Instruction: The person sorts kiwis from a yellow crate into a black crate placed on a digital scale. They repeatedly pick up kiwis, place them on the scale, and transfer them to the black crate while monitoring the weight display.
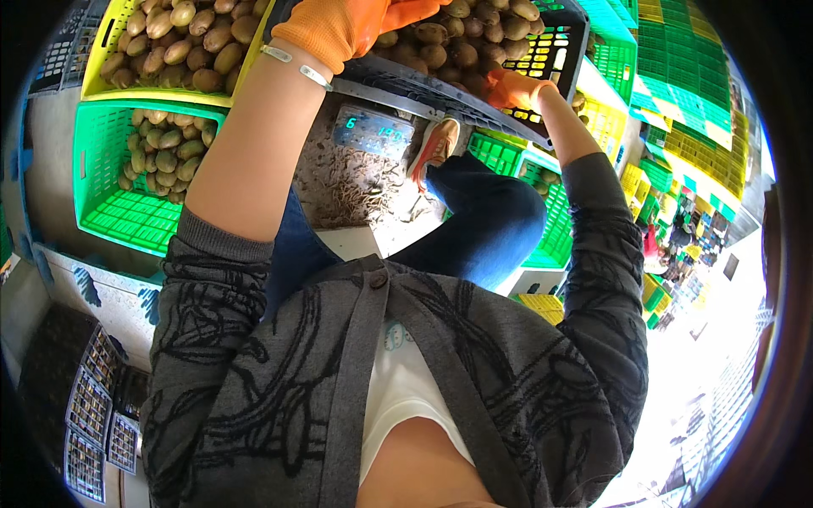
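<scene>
A black plastic crate [562, 44] full of brown kiwifruit [467, 47] sits before me on a scale, whose lit digital display [373, 131] shows below the crate's near side. My left hand [356, 28], in an orange glove with a knitted cuff, reaches over the crate's left end. Its fingers stretch right above the fruit and are partly cut off by the picture's top edge. Inside the crate's right end, my right hand [517, 89], also gloved in orange, touches the kiwifruit by the near wall. Its fingertips are hard to make out.
Left of me, a yellow crate [95, 57] of kiwifruit stands beyond a green crate [95, 171] partly filled with them. Another green crate [559, 222] is by my right knee. Stacked green and yellow crates [686, 82] rise at right. Dry debris [356, 190] litters the surface below the display.
</scene>
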The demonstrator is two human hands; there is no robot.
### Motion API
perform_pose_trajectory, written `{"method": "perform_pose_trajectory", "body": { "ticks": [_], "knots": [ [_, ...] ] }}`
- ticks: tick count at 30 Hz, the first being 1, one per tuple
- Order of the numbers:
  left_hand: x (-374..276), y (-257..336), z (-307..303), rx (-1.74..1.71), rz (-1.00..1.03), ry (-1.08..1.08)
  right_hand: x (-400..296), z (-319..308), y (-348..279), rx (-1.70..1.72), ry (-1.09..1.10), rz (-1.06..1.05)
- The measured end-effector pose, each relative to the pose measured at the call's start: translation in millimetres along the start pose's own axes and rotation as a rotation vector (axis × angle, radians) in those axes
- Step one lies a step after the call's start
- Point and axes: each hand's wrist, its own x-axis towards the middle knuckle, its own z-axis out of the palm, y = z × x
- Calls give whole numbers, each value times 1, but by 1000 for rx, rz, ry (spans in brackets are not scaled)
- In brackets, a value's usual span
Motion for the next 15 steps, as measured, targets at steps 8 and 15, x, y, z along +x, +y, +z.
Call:
{"method": "perform_pose_trajectory", "body": {
  "ticks": [8,15],
  "knots": [
    [7,-9,11,309,125,70,-49,24,-63,263,206,-270],
    [1,-25,16,234,136,-75,-139,79,-202,859,751,-1189]
  ]
}}
